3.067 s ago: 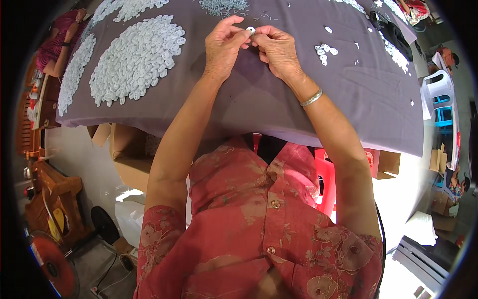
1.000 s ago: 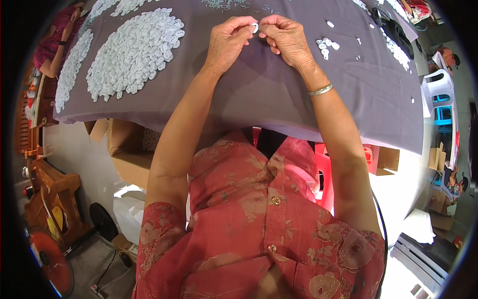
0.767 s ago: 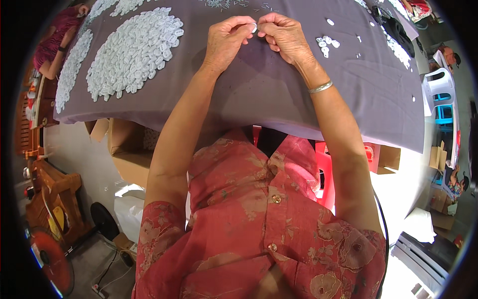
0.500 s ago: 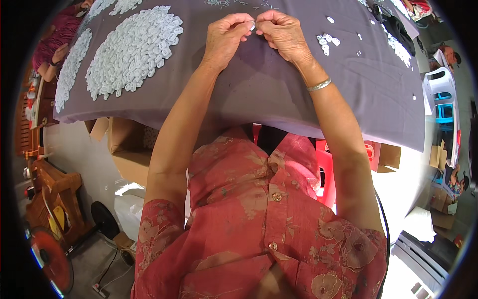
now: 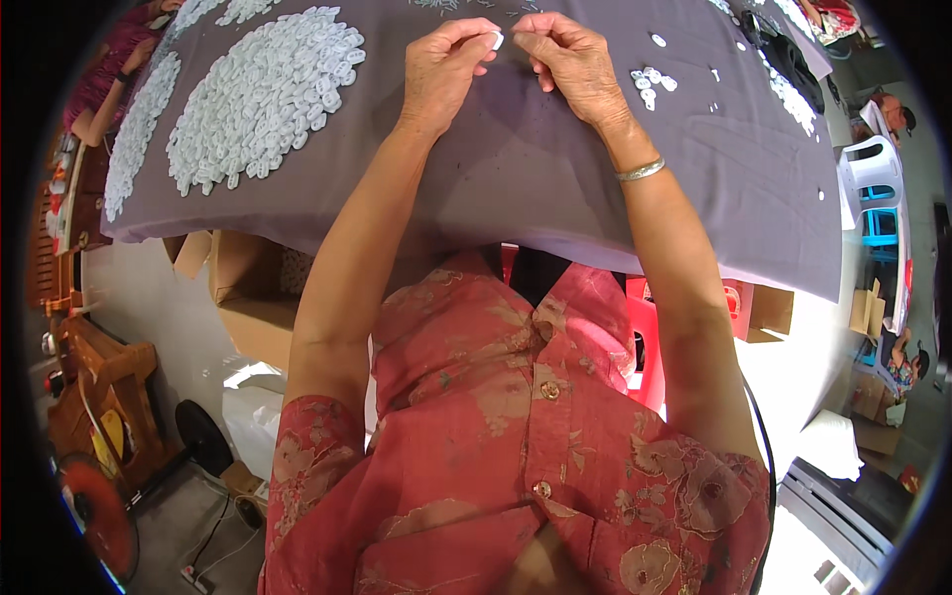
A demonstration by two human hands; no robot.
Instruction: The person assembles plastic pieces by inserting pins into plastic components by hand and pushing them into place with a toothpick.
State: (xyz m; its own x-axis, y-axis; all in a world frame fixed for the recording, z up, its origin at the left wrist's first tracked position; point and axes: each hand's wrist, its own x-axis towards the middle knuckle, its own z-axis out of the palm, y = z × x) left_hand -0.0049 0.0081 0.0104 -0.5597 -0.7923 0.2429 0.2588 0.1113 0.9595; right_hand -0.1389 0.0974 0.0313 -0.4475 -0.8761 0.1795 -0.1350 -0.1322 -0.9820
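My left hand [image 5: 441, 79] pinches a small white plastic piece [image 5: 497, 41] between thumb and forefinger, above the grey tablecloth. Just to its right, my right hand [image 5: 578, 67] has thumb and forefinger pressed together, and whatever lies between them is too small to make out. A short gap separates the two sets of fingertips. Left of my left hand spreads a large pile of white oval plastic pieces [image 5: 266, 101]. A small cluster of white pieces [image 5: 651, 85] lies right of my right hand. Beyond my hands are thin, dark, pin-like bits [image 5: 436, 4].
The tablecloth [image 5: 496, 188] hangs over the near edge. More white pieces [image 5: 144, 134] lie far left, others [image 5: 790, 107] far right beside a black bag [image 5: 788, 55]. An open cardboard box [image 5: 260, 332] sits below the table's left side. People [image 5: 104, 79] sit nearby.
My hands have drawn apart slightly at the fingertips. The white piece, earlier between both hands, now shows in my left fingers alone.
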